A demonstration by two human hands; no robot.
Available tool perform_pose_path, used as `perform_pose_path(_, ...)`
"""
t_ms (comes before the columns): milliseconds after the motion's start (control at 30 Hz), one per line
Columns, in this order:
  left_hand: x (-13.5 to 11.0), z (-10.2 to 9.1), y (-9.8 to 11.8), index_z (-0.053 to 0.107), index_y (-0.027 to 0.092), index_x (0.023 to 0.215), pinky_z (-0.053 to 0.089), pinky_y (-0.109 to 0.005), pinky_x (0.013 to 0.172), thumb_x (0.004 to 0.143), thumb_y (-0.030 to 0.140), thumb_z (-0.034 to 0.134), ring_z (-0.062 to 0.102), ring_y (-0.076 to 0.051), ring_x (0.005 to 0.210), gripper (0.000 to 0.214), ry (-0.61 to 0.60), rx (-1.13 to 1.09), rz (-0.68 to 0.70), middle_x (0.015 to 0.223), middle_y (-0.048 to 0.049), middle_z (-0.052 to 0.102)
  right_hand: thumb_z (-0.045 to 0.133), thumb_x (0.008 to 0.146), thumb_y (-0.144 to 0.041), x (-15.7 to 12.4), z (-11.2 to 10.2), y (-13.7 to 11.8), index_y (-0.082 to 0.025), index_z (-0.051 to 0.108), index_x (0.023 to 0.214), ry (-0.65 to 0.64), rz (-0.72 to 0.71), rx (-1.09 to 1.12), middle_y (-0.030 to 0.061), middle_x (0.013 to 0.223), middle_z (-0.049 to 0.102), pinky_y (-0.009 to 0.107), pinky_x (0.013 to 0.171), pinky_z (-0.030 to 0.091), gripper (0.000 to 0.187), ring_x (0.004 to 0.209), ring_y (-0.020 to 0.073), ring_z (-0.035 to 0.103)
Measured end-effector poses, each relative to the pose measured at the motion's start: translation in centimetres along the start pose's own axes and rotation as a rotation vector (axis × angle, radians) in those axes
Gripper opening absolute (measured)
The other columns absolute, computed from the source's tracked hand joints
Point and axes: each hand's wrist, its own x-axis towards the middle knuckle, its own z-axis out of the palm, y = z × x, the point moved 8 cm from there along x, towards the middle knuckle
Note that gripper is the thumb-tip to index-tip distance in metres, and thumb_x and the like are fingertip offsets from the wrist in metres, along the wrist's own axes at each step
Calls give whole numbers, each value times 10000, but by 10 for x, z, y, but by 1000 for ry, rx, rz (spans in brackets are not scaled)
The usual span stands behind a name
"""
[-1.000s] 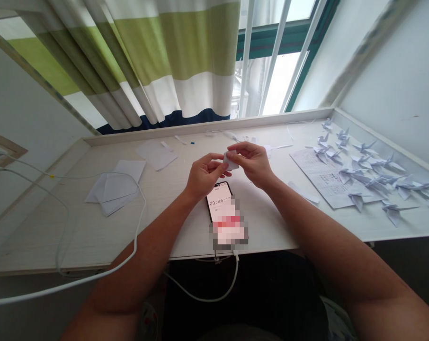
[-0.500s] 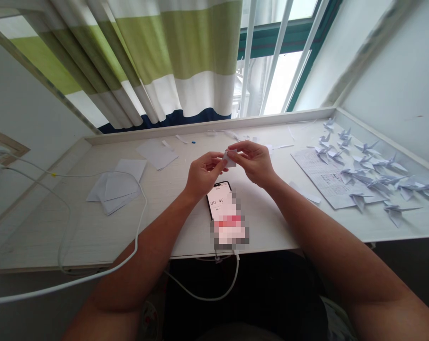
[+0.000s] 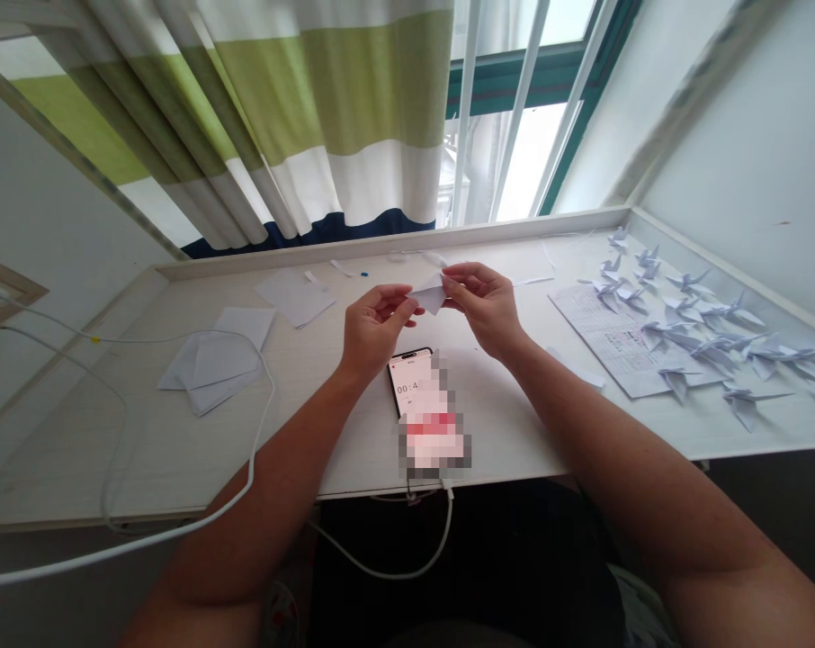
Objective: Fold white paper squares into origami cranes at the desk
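Observation:
Between my two hands, above the white desk, is a small folded piece of white paper [image 3: 431, 295] with a point facing down. My left hand [image 3: 377, 324] pinches its left corner between thumb and fingers. At the opposite corner, the thumb and index finger of my right hand [image 3: 483, 301] grip the paper near its upper edge. A phone [image 3: 421, 382] showing a timer lies on the desk just below my hands, partly blurred out.
Several folded paper cranes [image 3: 694, 342] crowd the right side, some on a written-on sheet [image 3: 600, 337]. Stacked paper sheets [image 3: 222, 360] and another small stack [image 3: 296, 297] lie at left. A white cable [image 3: 273, 387] loops across the left; paper scraps [image 3: 344, 268] lie at the back.
My hands have moved apart, the left one going left. The paper between them now spreads wider, with a point hanging down.

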Motion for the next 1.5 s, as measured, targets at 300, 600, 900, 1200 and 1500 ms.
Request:
perform_pose_path(300,0,4,-2,779,192,942,624,-317,684,785,385,865,755,-182,766,263,-29,-59,-31,806,-29,783,797,869,-407,-6,14,-10,-268,813,981,-145,-130,-173,25,944,763,385,808,593,179,876,191,702)
perform_pose_path(600,2,3,-13,788,179,869,616,-329,701,724,344,889,724,-166,714,242,-27,-123,-160,794,-33,773,720,863,-291,-6,16,-11,-250,785,829,-168,-142,-256,2,817,724,340,722,517,85,781,169,638)
perform_pose_path(900,-3,14,-22,782,179,865,617,-313,750,730,359,892,739,-157,746,251,-155,-326,-350,789,-31,769,635,812,-202,-6,17,-10,-223,731,738,-193,-77,-190,-16,718,666,291,634,449,122,687,136,563)
perform_pose_path(1200,-7,16,-23,795,137,888,611,-306,700,751,479,909,769,-190,727,385,-282,-188,-425,801,-91,797,659,827,-197,-8,20,-14,-205,743,780,-242,-79,-208,-2,754,674,297,638,458,96,707,143,580)
perform_pose_path(1500,-3,5,-13,777,139,934,645,-329,694,786,505,867,799,-222,756,405,-24,-82,-164,794,-82,810,837,831,-448,1,4,9,-203,721,1034,-85,50,2,12,817,728,318,714,577,339,772,160,678)
